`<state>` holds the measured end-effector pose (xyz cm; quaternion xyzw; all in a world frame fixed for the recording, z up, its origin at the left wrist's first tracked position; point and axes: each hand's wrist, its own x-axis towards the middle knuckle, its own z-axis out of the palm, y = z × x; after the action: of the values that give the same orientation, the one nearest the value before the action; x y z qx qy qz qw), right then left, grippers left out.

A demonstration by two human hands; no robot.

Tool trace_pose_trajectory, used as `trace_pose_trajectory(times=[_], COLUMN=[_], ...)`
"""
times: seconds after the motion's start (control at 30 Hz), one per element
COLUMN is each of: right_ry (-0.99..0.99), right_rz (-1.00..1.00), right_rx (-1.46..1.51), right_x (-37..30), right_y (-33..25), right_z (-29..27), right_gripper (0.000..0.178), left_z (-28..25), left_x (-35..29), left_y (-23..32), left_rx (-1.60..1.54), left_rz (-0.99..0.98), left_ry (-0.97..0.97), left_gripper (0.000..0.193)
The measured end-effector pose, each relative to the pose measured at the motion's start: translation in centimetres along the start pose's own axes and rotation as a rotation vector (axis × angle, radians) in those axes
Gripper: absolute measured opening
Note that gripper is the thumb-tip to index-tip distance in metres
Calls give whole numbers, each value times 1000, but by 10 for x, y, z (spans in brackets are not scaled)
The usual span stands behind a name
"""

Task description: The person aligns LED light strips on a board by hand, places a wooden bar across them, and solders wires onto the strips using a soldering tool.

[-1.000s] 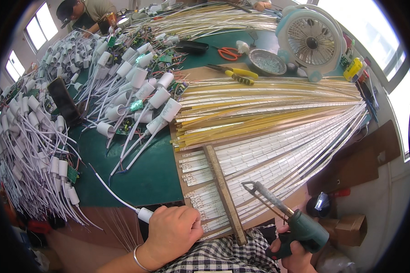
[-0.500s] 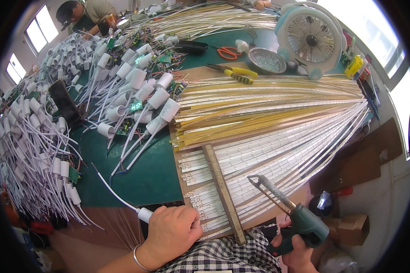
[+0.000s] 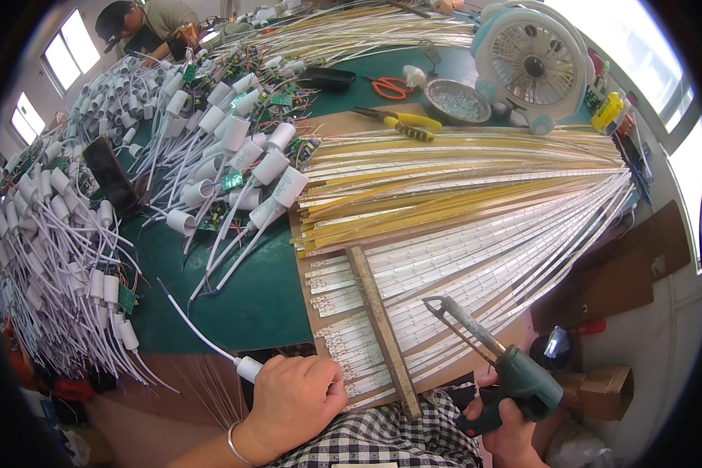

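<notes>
My left hand (image 3: 300,399) is closed around a white plastic cylinder (image 3: 247,368), from which a white cable (image 3: 199,331) runs up and left. The fingertips are turned away, so any small part between them is hidden. Low on the right, my right hand (image 3: 513,433) grips the dark green handle of a soldering gun (image 3: 526,382). Its metal tip points up and left, over the white LED strips (image 3: 444,269). A narrow wooden bar (image 3: 382,331) lies across the strips' near ends, just right of my left hand.
White cylinders with cables and green circuit boards pile up on the left (image 3: 47,234); a dark phone-like slab (image 3: 111,175) leans there. Farther back are yellow-handled pliers (image 3: 409,125), orange-handled scissors (image 3: 390,88), a metal bowl (image 3: 456,104) and a fan (image 3: 532,66). Another person (image 3: 144,31) works at far left.
</notes>
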<state>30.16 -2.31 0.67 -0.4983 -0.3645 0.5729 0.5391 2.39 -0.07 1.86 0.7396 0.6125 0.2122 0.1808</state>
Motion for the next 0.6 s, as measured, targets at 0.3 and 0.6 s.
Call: trace_pose_trajectory(times=[0.3,0.6], right_ry=[-39,-7], right_rz=[42,9], right_rx=[23,261], right_x=[2,28], right_y=[2,-3], right_z=[0,-10], right_gripper=[54,57], left_z=[1,2], left_x=[-2,-2], left_y=[-1,-4], left_rx=[-56,-131], left_rz=[-4,10], left_ry=[-4,-6], left_gripper=[8,10])
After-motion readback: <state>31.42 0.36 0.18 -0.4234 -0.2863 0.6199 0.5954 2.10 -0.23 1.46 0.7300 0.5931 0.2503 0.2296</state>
